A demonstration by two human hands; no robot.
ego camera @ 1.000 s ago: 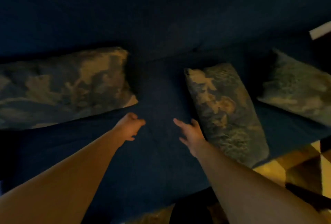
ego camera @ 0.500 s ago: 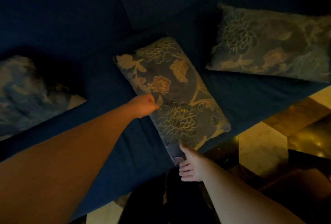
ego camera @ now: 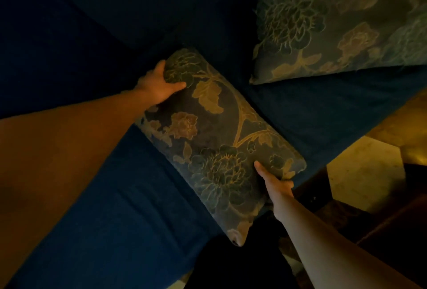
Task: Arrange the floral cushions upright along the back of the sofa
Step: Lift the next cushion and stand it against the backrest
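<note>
A long floral cushion (ego camera: 215, 140) lies flat and slanted across the dark blue sofa seat (ego camera: 111, 207), one corner hanging past the seat's front edge. My left hand (ego camera: 159, 85) grips its far end, thumb on top. My right hand (ego camera: 275, 184) holds its near right edge, thumb pressed on the fabric. A second floral cushion (ego camera: 335, 22) rests at the upper right, by the sofa back (ego camera: 129, 4). The room is dim.
Lit hexagonal floor tiles (ego camera: 367, 173) show at the lower right beyond the sofa's front edge. A dark shape (ego camera: 233, 263), perhaps my legs, fills the bottom middle.
The view has swung right and closer; the left cushion is out of sight. Both hands went from touching the middle cushion to gripping its two ends.
</note>
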